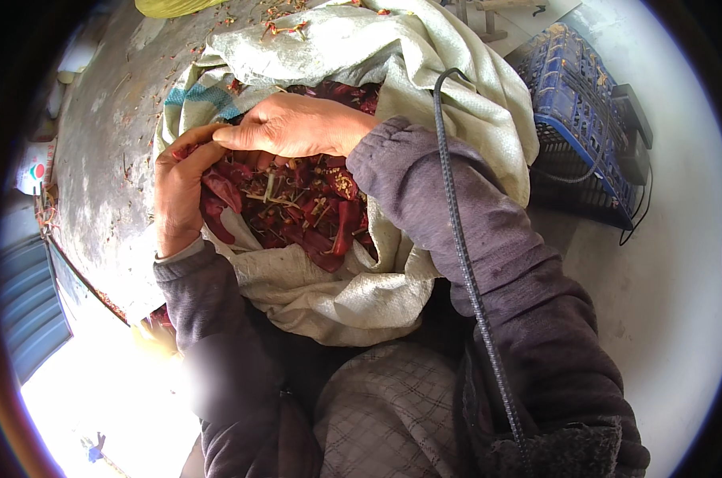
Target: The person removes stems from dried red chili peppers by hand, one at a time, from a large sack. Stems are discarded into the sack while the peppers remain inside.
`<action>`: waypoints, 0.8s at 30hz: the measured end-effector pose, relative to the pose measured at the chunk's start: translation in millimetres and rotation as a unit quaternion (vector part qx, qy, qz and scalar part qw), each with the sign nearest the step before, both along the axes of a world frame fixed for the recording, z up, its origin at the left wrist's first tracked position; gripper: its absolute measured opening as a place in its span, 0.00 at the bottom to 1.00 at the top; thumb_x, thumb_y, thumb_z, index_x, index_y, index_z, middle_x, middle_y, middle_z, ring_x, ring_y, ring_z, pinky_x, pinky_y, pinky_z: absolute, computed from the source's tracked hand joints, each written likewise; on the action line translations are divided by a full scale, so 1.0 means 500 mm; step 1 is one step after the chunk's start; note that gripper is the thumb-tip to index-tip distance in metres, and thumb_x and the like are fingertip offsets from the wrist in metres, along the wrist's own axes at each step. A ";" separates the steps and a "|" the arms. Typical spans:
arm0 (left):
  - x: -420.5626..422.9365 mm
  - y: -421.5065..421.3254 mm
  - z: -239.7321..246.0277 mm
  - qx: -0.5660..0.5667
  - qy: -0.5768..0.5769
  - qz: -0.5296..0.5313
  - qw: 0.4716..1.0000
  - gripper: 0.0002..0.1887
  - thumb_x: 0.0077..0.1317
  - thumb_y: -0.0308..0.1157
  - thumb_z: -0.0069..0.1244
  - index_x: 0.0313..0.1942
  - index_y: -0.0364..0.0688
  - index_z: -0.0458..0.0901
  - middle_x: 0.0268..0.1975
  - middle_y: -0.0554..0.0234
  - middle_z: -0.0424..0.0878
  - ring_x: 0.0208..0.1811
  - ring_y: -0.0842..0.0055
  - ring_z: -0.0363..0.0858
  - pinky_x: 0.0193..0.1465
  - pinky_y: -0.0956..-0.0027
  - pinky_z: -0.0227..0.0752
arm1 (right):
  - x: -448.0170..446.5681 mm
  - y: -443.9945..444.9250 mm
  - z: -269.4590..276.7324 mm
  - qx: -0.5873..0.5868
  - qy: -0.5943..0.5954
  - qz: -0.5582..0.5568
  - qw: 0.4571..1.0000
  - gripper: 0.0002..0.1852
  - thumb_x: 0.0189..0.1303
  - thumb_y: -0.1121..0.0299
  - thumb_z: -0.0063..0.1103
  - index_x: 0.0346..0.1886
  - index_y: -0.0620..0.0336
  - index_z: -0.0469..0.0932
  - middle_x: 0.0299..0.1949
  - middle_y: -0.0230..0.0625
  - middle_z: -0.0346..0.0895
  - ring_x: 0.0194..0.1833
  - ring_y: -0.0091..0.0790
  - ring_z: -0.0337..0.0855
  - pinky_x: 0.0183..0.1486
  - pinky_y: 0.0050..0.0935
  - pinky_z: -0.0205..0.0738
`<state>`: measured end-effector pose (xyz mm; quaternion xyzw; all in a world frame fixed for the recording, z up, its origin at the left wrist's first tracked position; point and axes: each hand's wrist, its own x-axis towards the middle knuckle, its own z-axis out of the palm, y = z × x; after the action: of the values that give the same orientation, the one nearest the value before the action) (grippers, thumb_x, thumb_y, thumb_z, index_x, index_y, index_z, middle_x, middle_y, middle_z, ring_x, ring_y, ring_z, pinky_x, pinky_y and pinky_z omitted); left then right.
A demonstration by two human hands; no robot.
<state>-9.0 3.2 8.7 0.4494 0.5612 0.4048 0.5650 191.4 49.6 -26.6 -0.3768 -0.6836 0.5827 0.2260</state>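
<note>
A white woven plastic sack stands open before me, its rim rolled down. Dried red chili peppers fill it, mixed with stem bits and loose seeds. Above the sack's left side, my left hand has its thumb and fingers closed around red pepper pieces, with more peppers hanging just beneath. My right hand reaches across the sack's mouth, its thumb meeting the left fingertips. The right fingers curl down out of sight, so whether they hold anything is hidden.
A blue plastic crate with a black cable and dark boxes lies at the right. A braided cord hangs over my right forearm. Stem scraps litter the concrete floor at the left. A yellow bag shows at the top edge.
</note>
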 end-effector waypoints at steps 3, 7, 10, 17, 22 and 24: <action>-0.002 -0.003 0.001 0.000 -0.027 -0.009 1.000 0.15 0.66 0.23 0.54 0.51 0.29 0.85 0.42 0.58 0.88 0.40 0.78 0.84 0.48 0.76 0.77 | -0.009 -0.007 -0.003 -0.028 0.052 -0.036 0.998 0.24 0.67 0.50 0.63 0.29 0.66 0.85 0.19 0.36 0.77 0.22 0.26 0.76 0.27 0.33 0.70; -0.005 -0.009 0.002 0.024 -0.059 0.003 0.998 0.15 0.65 0.23 0.54 0.52 0.28 0.85 0.40 0.58 0.87 0.38 0.78 0.84 0.45 0.76 0.77 | -0.005 0.003 0.016 -0.062 0.041 -0.067 0.995 0.16 0.63 0.57 0.66 0.29 0.61 0.88 0.23 0.29 0.84 0.25 0.24 0.80 0.30 0.27 0.75; -0.014 -0.004 0.003 0.098 -0.054 0.073 0.991 0.14 0.67 0.24 0.55 0.51 0.28 0.85 0.36 0.59 0.86 0.33 0.77 0.85 0.38 0.75 0.79 | 0.022 0.029 0.044 -0.071 0.197 -0.151 0.966 0.16 0.65 0.53 0.66 0.29 0.55 0.89 0.24 0.30 0.85 0.28 0.24 0.84 0.33 0.27 0.79; -0.030 0.012 -0.008 0.080 -0.015 0.141 0.987 0.10 0.70 0.27 0.56 0.47 0.31 0.83 0.29 0.46 0.88 0.19 0.73 0.83 0.21 0.73 0.75 | 0.027 0.014 0.002 0.298 -0.321 -0.015 0.899 0.10 0.63 0.65 0.62 0.39 0.57 0.89 0.39 0.41 0.88 0.43 0.45 0.90 0.46 0.44 0.84; -0.029 0.009 -0.017 0.100 0.001 0.122 0.988 0.10 0.69 0.25 0.57 0.48 0.30 0.84 0.32 0.57 0.87 0.25 0.76 0.85 0.28 0.76 0.76 | 0.008 0.012 -0.067 0.336 -0.387 0.002 0.859 0.11 0.62 0.72 0.58 0.45 0.59 0.85 0.39 0.45 0.86 0.46 0.50 0.88 0.44 0.46 0.83; -0.030 0.009 -0.016 0.100 0.008 0.128 0.987 0.10 0.69 0.25 0.57 0.48 0.30 0.85 0.33 0.61 0.86 0.27 0.78 0.86 0.30 0.77 0.75 | 0.009 0.019 -0.068 0.305 -0.425 0.027 0.852 0.09 0.61 0.70 0.59 0.42 0.58 0.86 0.38 0.44 0.86 0.45 0.50 0.88 0.43 0.48 0.83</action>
<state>-24.3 7.7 0.7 0.4315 0.5756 0.5241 0.4559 195.9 59.2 -60.5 -0.4812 -0.8664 0.1336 0.0007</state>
